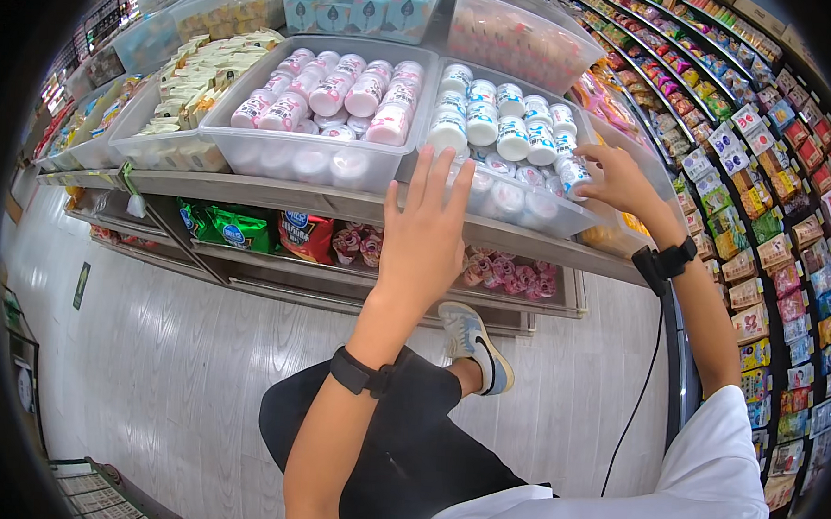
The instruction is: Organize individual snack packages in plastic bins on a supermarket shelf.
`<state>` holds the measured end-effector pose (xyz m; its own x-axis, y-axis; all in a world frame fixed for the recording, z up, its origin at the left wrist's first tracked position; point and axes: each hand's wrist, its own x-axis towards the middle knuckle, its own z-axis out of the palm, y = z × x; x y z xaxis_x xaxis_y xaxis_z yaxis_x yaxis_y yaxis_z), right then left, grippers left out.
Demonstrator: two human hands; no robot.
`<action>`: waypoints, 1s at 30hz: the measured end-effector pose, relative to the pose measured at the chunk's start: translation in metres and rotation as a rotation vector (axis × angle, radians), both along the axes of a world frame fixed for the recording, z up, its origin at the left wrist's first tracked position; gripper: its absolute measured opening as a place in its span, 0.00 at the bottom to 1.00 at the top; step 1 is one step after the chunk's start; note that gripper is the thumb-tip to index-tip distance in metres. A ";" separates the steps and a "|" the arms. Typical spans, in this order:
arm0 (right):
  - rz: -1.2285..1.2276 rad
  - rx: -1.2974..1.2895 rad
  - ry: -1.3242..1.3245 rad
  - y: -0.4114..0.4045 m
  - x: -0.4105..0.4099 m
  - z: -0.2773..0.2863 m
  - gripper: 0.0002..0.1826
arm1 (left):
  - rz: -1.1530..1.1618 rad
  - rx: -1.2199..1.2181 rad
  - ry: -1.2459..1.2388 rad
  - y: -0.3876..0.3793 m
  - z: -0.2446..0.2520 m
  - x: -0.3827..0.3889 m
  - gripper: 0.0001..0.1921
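Note:
Several white plastic bottles with blue print [513, 138] lie in rows in a translucent plastic bin [563, 226] in front of me. My right hand [610, 177] has its thumb and fingers around a blue-printed bottle [573, 177] at the bin's front right corner. Above the bin's front left corner my left hand [425, 222] is spread, fingertips near the lowest left bottle [448, 131]; it holds nothing. To the left, a second translucent bin [308, 159] holds pink-printed white bottles [329, 92]. Both wrists wear black bands.
Further left stands a bin of cream-coloured packets [204, 76]. More bins stand behind. Below the wooden shelf edge [307, 199] are green snack bags [226, 227] and a red one [305, 235]. Packed snack shelves [752, 204] curve along the right. A black cable [643, 388] hangs from my right wrist.

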<state>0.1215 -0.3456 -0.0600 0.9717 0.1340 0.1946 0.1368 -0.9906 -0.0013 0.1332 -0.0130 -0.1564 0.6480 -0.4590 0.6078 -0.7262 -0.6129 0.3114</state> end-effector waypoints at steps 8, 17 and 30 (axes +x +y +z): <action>-0.037 0.360 -0.202 0.068 -0.052 -0.019 0.19 | 0.001 -0.020 0.000 -0.003 -0.003 0.001 0.41; 0.027 0.278 -0.528 0.088 -0.057 -0.072 0.10 | 0.013 0.102 -0.030 0.000 0.015 0.002 0.41; -0.036 0.329 -0.675 0.089 -0.049 -0.081 0.08 | 0.002 0.412 0.122 -0.009 0.061 0.004 0.39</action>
